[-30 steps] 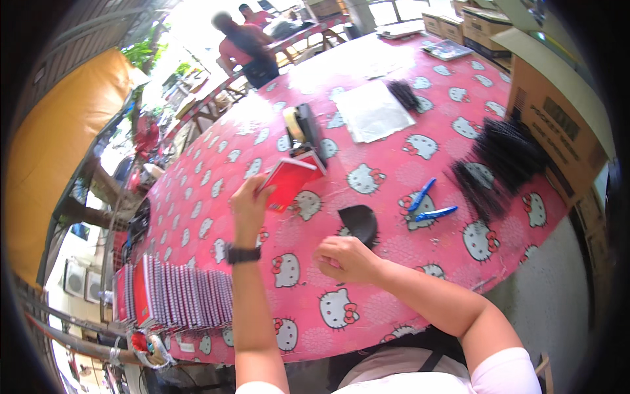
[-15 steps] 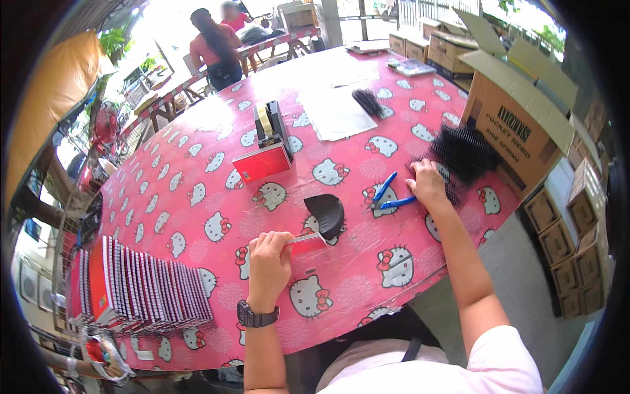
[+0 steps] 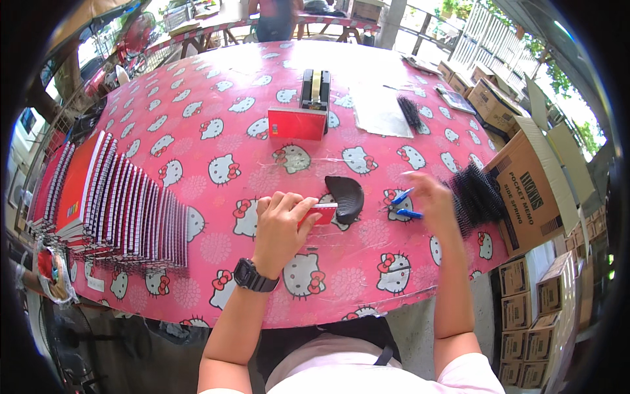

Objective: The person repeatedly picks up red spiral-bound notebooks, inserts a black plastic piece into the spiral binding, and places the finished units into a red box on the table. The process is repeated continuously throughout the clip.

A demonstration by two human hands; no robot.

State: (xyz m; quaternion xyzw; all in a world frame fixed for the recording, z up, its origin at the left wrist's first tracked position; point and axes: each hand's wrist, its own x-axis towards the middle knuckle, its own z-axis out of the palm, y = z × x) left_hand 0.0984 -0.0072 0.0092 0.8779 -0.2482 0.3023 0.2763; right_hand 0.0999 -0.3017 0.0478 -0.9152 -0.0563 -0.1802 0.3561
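My left hand (image 3: 283, 226) is closed around a small red notepad (image 3: 323, 214), held at the table's near middle. Right beside the pad lies a black, half-moon-shaped piece with a ridged surface (image 3: 349, 199). My right hand (image 3: 430, 197) is over the table, just beside blue-handled pliers (image 3: 408, 213). Motion smears its fingers, so I cannot tell what they hold, if anything. A heap of black spiral binding coils (image 3: 476, 197) lies to the right of that hand.
Red spiral-bound notebooks (image 3: 125, 203) stand in a row at left. Farther back are a red notepad (image 3: 296, 125), a tape dispenser (image 3: 316, 92), white paper (image 3: 374, 115) and a black coil bundle (image 3: 410, 113). An open cardboard box (image 3: 535, 190) stands at right. Another person (image 3: 274, 23) is beyond the table.
My right hand has come away from the coil heap and is now blurred by motion. My left hand's fingers have wrapped further over the red notepad. The whole view has shifted.
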